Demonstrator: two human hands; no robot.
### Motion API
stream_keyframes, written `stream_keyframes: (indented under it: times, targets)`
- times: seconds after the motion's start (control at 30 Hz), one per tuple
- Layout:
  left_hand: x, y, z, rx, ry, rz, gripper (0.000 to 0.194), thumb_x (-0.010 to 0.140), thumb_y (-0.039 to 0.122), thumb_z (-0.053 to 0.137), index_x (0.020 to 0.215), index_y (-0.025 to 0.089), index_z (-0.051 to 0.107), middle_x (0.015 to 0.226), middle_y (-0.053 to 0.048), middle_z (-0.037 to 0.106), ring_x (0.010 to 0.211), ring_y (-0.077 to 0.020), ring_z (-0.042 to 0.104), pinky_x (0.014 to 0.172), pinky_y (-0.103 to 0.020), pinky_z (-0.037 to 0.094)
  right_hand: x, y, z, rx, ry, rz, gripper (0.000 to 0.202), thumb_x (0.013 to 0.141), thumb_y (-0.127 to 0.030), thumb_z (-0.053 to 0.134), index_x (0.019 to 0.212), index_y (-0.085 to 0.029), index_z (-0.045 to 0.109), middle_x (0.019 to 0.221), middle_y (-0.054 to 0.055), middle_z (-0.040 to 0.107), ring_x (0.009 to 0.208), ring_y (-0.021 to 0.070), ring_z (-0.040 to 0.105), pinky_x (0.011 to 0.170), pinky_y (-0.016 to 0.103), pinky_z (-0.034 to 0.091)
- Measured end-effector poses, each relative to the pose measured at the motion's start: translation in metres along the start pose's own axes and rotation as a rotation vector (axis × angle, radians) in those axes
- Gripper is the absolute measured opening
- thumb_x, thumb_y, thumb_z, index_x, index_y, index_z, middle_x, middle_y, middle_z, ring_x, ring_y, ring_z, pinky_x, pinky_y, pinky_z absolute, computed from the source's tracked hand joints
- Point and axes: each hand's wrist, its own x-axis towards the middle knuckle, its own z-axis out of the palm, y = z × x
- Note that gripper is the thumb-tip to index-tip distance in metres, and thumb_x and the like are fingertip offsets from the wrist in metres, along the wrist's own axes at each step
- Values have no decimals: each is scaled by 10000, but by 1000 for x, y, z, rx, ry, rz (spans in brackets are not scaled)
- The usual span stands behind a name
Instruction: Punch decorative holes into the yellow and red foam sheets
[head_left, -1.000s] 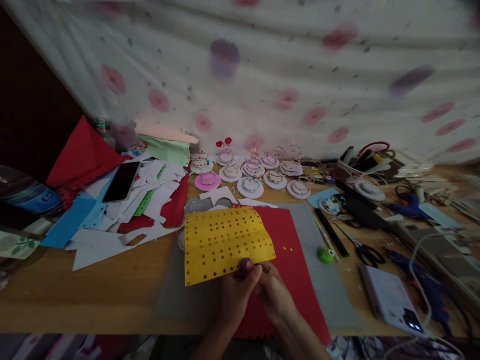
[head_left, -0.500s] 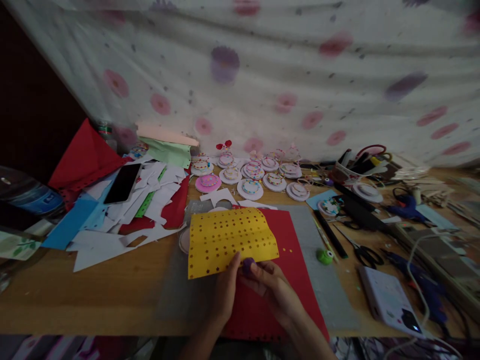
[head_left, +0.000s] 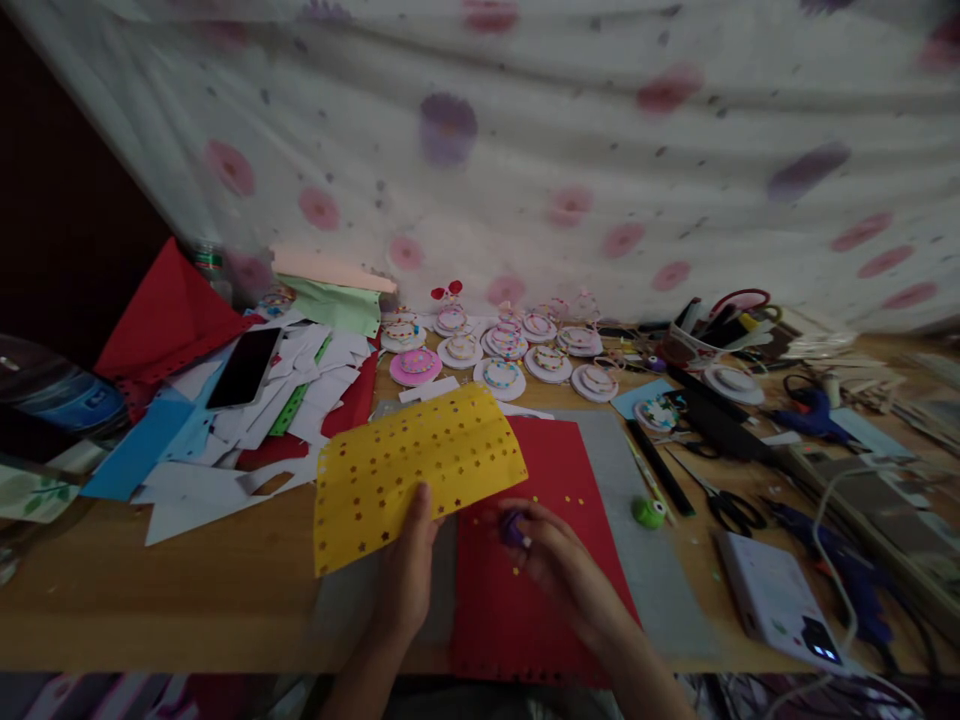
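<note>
A yellow sheet (head_left: 427,450) punched with many small star-shaped holes is held up by my left hand (head_left: 411,560), its thumb on top of the sheet's lower edge. My right hand (head_left: 555,560) has its fingers closed around a small purple punch (head_left: 513,528), just right of the yellow sheet and apart from it. Beneath both lies a red sheet (head_left: 555,620) on a grey mat (head_left: 667,590). Several tiny yellow stars (head_left: 574,500) rest on the red sheet.
Round white cards with beaded rings (head_left: 501,378) stand behind. Paper scraps (head_left: 217,490) and a black phone (head_left: 246,368) are at left. At right are a green punch (head_left: 649,512), scissors (head_left: 731,510), a pale phone (head_left: 776,600) and glue guns (head_left: 847,570).
The yellow sheet and my left hand have moved left and the sheet has tilted. The purple punch in my right hand has come away from the sheet. More yellow stars show on the red sheet.
</note>
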Motion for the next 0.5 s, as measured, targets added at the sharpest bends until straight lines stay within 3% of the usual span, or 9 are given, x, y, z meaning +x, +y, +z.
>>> stream_keyframes:
  times: [0.2, 0.33, 0.5]
  targets:
    - [-3, 18, -11, -39, -22, 129, 427, 800, 427, 666, 1156, 192, 641, 1089, -89, 715, 1111, -285, 616, 883, -395, 543, 9, -4, -5, -136, 100, 30, 250, 706, -345, 765, 890, -179, 729, 873, 54, 730, 681, 118, 602, 597, 199, 426]
    - [-6, 17, -17, -29, -2, 110, 468, 775, 437, 688, 1164, 181, 638, 1067, -98, 721, 1066, -291, 638, 847, -394, 555, 15, -4, -7, -251, 122, -7, 265, 656, -342, 792, 848, -174, 721, 806, 42, 733, 622, 104, 573, 566, 197, 389]
    - [-5, 9, -22, 1, 10, 55, 498, 766, 460, 692, 1169, 171, 637, 1083, -118, 717, 965, -294, 680, 833, -410, 549, 19, -5, -9, -453, 140, -102, 304, 725, -424, 708, 916, -188, 693, 818, 48, 719, 694, 160, 590, 607, 242, 414]
